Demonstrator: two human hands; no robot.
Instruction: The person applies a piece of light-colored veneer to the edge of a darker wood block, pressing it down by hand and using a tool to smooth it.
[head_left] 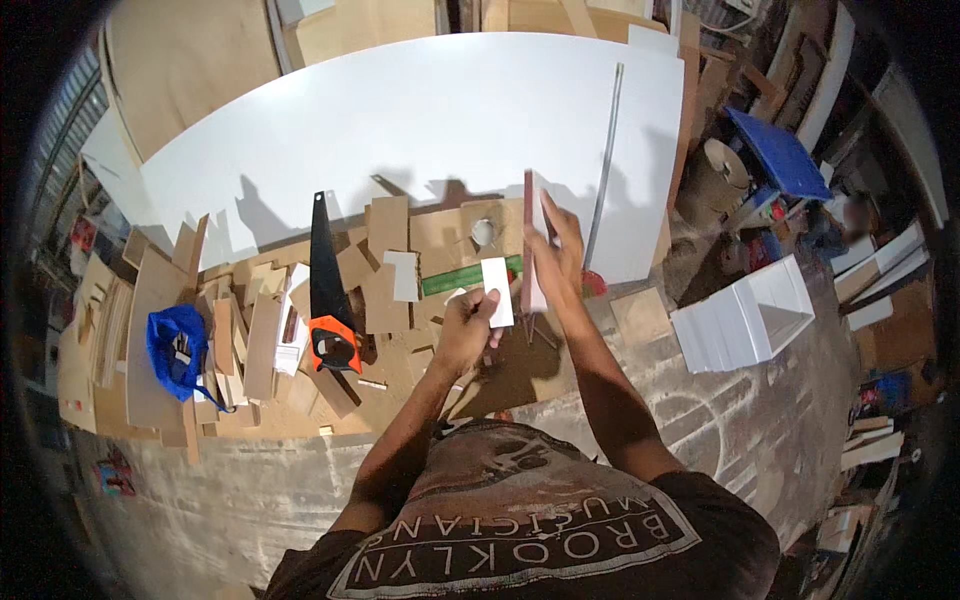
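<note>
My left hand is closed on a small white rectangular piece, with the thumb across its face. Just right of it, my right hand grips a long narrow board with a reddish-brown edge, held roughly upright. Its fingers wrap the board's right side, and some are hidden. Behind the white piece lies a green strip on the bench. A handsaw with a black blade and an orange-and-black handle rests to the left among wood offcuts. A small round pale object sits beyond the hands.
A large white panel stretches across the far side, with a thin metal strip on it. At left, a blue bag lies among stacked boards. A white box-like unit stands on the concrete floor at right, near a blue panel.
</note>
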